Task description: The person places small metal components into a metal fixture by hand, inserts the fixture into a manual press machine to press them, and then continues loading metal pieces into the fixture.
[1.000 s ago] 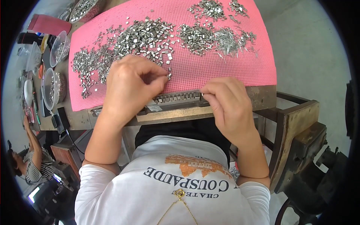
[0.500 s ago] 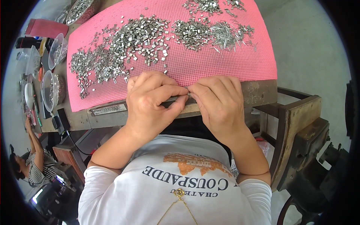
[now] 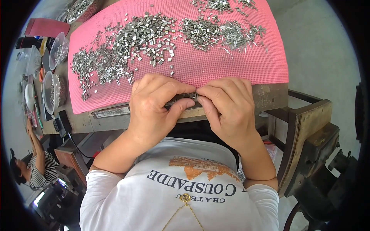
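Observation:
My left hand [image 3: 152,104] and my right hand [image 3: 231,106] meet at the near edge of the pink mesh mat [image 3: 227,68]. Between their fingertips sits a small dark metal piece [image 3: 195,96], mostly covered, its exact shape too small to make out. The left index finger and thumb curve round it from the left, with a gap showing between them. From the right, the other index finger and thumb pinch at it. Just beyond the hands lie loose heaps of small square metal pieces [image 3: 148,34], thin metal pins [image 3: 233,36] and darker small metal parts [image 3: 198,32].
Clear plastic tubs of metal parts [image 3: 54,92] stand along the table's left side, near a dark phone-like slab [image 3: 64,121]. A wooden stand with a black machine [image 3: 312,161] is at the right. A person in a striped top [image 3: 50,169] works at far left.
My fingertips have parted slightly; the left thumb has dropped away from its index finger, showing more of the dark metal piece. The view has shifted a little.

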`<state>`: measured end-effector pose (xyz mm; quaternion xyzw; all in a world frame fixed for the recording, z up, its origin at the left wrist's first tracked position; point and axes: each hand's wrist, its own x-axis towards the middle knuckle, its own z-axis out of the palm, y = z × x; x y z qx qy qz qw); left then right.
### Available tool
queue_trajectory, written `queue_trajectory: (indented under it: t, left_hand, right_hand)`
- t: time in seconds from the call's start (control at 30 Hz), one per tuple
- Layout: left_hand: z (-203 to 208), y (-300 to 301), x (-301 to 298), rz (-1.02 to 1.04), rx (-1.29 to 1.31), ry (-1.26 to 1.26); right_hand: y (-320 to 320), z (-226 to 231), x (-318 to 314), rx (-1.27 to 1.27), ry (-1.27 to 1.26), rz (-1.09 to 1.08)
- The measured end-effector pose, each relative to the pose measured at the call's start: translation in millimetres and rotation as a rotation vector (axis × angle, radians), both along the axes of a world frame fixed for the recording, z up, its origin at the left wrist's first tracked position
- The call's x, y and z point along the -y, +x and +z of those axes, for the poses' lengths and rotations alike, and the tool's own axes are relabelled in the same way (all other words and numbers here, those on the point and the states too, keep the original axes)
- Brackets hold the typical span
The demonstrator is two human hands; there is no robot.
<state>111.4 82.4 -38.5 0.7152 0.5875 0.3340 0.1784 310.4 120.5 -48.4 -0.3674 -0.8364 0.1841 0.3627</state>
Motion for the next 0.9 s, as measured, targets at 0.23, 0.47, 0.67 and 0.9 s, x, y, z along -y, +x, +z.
queue_trajectory:
  t: [0.23, 0.47, 0.67, 0.9]
  left_hand:
    - [14.6, -10.8, 4.4, -0.061, -0.097, 0.045]
    - [3.9, -40.8, 22.7, 0.029, -0.122, 0.071]
    - [-4.8, -37.3, 29.2, 0.078, -0.075, 0.122]
    - [-6.4, -36.0, 27.4, 0.08, -0.092, 0.156]
  right_hand:
    - [-3.6, -0.9, -0.7, 0.032, 0.009, 0.004]
    - [-7.3, -1.4, -0.2, 0.074, 0.025, -0.023]
    - [-6.3, 1.6, 3.5, 0.101, 0.025, -0.041]
    - [-7.4, 1.6, 4.3, 0.106, 0.057, -0.05]
